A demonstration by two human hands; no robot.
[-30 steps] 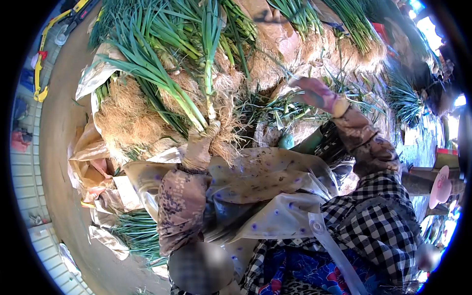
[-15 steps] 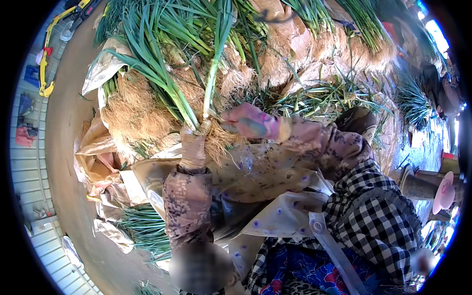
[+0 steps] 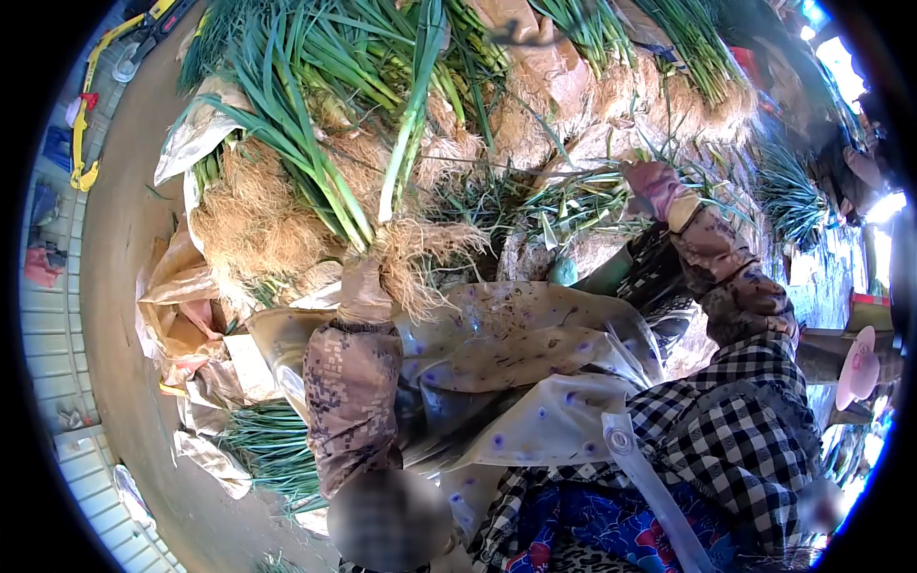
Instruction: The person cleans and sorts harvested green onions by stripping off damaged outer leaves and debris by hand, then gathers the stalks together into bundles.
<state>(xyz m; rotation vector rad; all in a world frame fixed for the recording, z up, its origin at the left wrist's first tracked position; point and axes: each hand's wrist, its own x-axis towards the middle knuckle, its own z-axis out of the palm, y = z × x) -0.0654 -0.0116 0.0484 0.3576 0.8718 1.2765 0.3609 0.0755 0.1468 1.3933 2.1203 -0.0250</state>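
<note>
My left hand (image 3: 366, 277), in a tan covering, is closed round the root ends of a few green onions (image 3: 334, 196). Their white stalks and long leaves point up and away, one stalk apart from the others, and pale roots (image 3: 425, 258) spread out to its right. My right hand (image 3: 654, 189), in a stained pinkish glove, is closed over a heap of loose leaves (image 3: 583, 205). From its fingers a thin leaf strip (image 3: 544, 175) seems to trail leftward; its far end is lost among the leaves and roots.
Bundled green onions (image 3: 315, 57) with matted roots lie on wrapping at the back. A clear spotted apron (image 3: 535, 334) covers my lap. More onions (image 3: 277, 444) lie at lower left; a yellow-framed object (image 3: 86, 124) is at far left. Another person's arm (image 3: 864, 167) shows at right.
My right hand has moved away from the onion bases, rightward and slightly up, to above the loose leaves. My left hand keeps its hold, shifted slightly down, and the roots beside it are more exposed.
</note>
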